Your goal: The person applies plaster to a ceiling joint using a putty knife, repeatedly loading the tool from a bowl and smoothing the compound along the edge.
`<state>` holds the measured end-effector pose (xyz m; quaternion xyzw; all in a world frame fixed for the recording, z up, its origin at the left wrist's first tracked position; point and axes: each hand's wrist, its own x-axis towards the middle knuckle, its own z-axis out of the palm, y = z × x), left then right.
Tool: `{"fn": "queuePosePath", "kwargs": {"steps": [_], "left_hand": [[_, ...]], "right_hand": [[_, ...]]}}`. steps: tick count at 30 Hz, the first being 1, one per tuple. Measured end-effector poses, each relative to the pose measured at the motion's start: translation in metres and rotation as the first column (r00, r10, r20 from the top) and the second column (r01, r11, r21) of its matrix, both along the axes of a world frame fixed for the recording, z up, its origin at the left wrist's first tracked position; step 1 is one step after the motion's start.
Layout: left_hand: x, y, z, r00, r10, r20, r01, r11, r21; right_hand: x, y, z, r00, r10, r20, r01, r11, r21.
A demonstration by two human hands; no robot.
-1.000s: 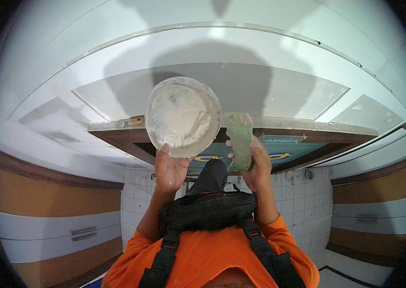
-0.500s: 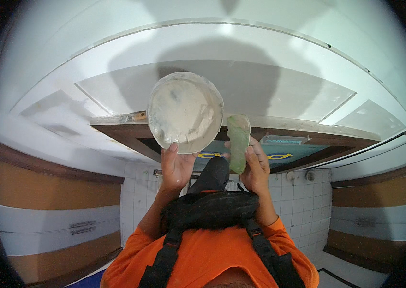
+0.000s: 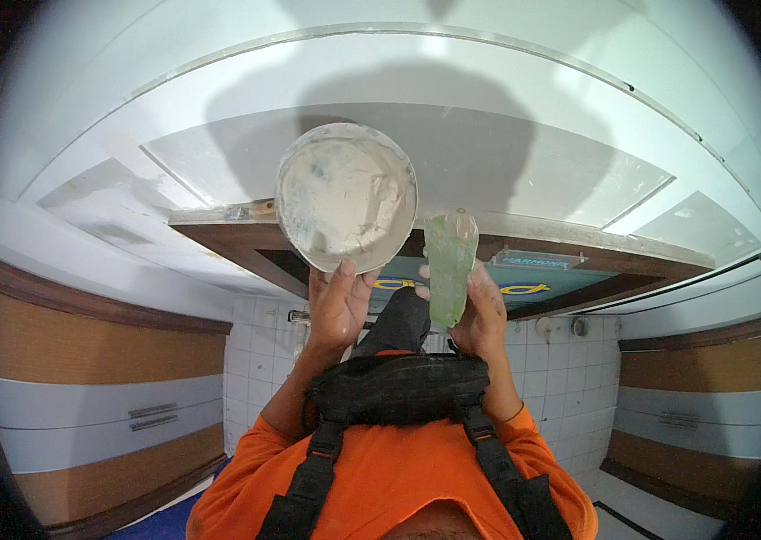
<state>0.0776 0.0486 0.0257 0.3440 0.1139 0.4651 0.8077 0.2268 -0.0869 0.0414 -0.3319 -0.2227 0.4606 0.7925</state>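
My left hand [image 3: 338, 301] grips a round white container [image 3: 346, 196] from below, thumb at its near rim; pale, creamy paste coats the inside. In my right hand [image 3: 479, 310] is a flat, translucent green spreader [image 3: 449, 265], upright beside the container, with some paste at its top end. Just left of the container, a small wooden-handled tool [image 3: 253, 211] lies on the pale ledge [image 3: 614, 238] above a dark brown frame [image 3: 219, 243].
A white wall with recessed panels [image 3: 578, 171] faces me, shadowed in the middle. Brown-and-white cabinet doors [image 3: 102, 351] flank me on both sides. Below are a white tiled floor [image 3: 560, 396], round metal fittings [image 3: 581, 327] and my dark-clad leg [image 3: 398, 319].
My left hand has raised the container slightly and shifted right with it. The green spreader has turned a little, showing more of its flat face.
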Motion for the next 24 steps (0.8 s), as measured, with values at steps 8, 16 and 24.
{"fn": "queuePosePath", "kwargs": {"steps": [8, 16, 24], "left_hand": [[0.000, -0.002, 0.000, 1.000, -0.016, -0.002, 0.016, 1.000, 0.003], [0.001, -0.003, -0.001, 0.999, -0.031, 0.030, 0.030, 0.999, 0.030], [0.002, -0.004, -0.009, 1.000, -0.005, 0.029, 0.003, 0.999, 0.046]], "right_hand": [[-0.001, 0.005, 0.001, 1.000, 0.008, 0.015, -0.008, 1.000, 0.007], [-0.002, 0.006, -0.007, 0.998, 0.006, 0.059, -0.007, 0.999, 0.031], [-0.003, 0.012, -0.007, 0.973, -0.012, 0.230, 0.013, 1.000, -0.005]]}}
